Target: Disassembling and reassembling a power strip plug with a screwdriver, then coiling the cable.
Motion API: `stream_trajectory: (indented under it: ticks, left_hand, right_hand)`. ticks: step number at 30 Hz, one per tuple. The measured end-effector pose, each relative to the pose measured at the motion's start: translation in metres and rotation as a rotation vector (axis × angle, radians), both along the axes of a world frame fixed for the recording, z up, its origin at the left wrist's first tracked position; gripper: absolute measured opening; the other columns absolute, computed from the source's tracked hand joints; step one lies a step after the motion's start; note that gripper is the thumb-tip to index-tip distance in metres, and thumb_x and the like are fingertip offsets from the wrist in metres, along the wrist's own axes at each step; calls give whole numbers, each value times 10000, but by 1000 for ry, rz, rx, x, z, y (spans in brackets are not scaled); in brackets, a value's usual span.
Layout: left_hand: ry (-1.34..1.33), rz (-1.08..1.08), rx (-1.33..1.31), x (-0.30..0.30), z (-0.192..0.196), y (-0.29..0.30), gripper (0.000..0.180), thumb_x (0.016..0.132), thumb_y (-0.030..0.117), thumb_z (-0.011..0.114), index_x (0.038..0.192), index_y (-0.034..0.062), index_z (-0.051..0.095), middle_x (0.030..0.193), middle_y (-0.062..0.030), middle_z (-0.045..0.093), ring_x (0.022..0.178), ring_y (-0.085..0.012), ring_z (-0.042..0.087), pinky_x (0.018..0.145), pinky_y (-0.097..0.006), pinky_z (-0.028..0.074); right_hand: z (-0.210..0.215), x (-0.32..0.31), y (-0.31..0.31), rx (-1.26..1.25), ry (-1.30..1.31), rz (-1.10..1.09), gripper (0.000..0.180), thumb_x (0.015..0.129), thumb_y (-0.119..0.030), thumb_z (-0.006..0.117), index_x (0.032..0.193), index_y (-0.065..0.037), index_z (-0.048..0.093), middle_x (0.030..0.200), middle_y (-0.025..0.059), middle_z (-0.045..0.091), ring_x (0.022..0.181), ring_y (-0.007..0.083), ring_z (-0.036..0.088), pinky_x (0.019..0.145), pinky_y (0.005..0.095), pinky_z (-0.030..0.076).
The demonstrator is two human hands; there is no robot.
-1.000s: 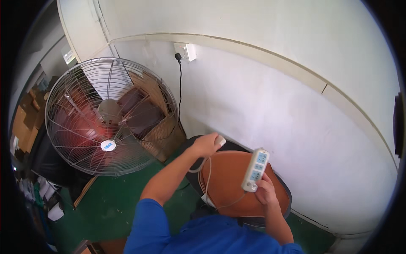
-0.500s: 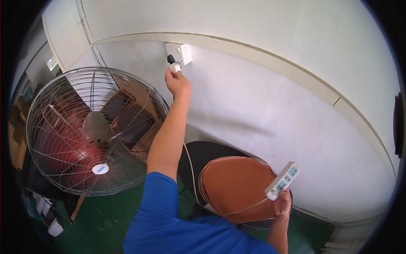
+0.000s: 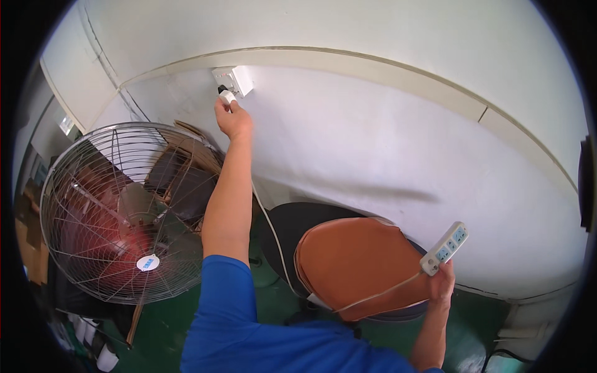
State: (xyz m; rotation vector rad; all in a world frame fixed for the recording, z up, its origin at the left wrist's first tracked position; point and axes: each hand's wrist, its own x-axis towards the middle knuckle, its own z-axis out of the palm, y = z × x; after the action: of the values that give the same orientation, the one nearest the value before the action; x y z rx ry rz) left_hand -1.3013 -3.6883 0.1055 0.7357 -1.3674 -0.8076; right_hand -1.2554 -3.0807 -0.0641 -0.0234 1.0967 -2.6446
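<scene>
My left hand [image 3: 232, 118] is raised to the wall and grips a white plug [image 3: 227, 97] right at a white wall socket [image 3: 234, 79]. A thin white cord [image 3: 273, 236] runs from the plug down along my arm and over the chair to a white power strip [image 3: 444, 247]. My right hand [image 3: 443, 283] holds the strip's lower end, low at the right, with its outlets facing up. Both sleeves are blue.
A brown-seated chair [image 3: 357, 264] with a dark back stands against the white wall below my arms. A large wire-caged floor fan [image 3: 121, 211] with red blades fills the left. Cardboard boxes [image 3: 186, 161] sit behind it. The floor [image 3: 273, 298] is green.
My left hand rose from the chair to the wall socket with the plug. My right hand carried the power strip down and to the right.
</scene>
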Motion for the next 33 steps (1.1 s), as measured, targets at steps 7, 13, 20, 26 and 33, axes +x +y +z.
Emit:
stream_trajectory:
  ticks: [7,13,20,26,33]
  left_hand:
    - [-47,0,-45,3,6,3,387,863,58,584,1233,-12,496,1069,-138,612,973,-254,594,872,-349,453]
    - [-237,91,-117,-12,-8,-15,319,865,113,593,1159,-3,549,1047,-146,618,941,-259,605,846,-356,465]
    - [-312,45,-215,-3,-9,-57,365,880,144,584,1171,-71,532,1058,-197,632,964,-276,630,829,-340,496]
    - [-128,-89,-120,-7,-12,-62,381,875,125,598,1169,-100,509,1078,-197,632,938,-261,644,811,-326,503]
    - [-145,-27,-103,-11,-5,-61,361,866,129,609,1137,-96,529,1040,-171,640,893,-234,645,762,-308,510]
  right_hand:
    - [-15,1,9,-67,-53,12,485,811,-83,532,1278,-20,420,1194,107,543,1121,259,524,999,413,408]
    - [-22,-1,16,-47,-107,-51,483,809,-73,523,1280,-20,430,1211,118,544,1139,246,523,982,416,423]
    - [-39,-22,11,29,-130,40,433,838,-28,485,1267,18,453,1187,123,562,1086,252,554,951,416,440]
    - [-32,-20,12,40,-136,78,432,834,-17,464,1263,31,454,1162,140,566,1071,253,553,923,423,450]
    - [-36,-24,9,46,-169,65,431,834,-13,481,1261,39,457,1163,148,568,1068,256,559,934,410,448]
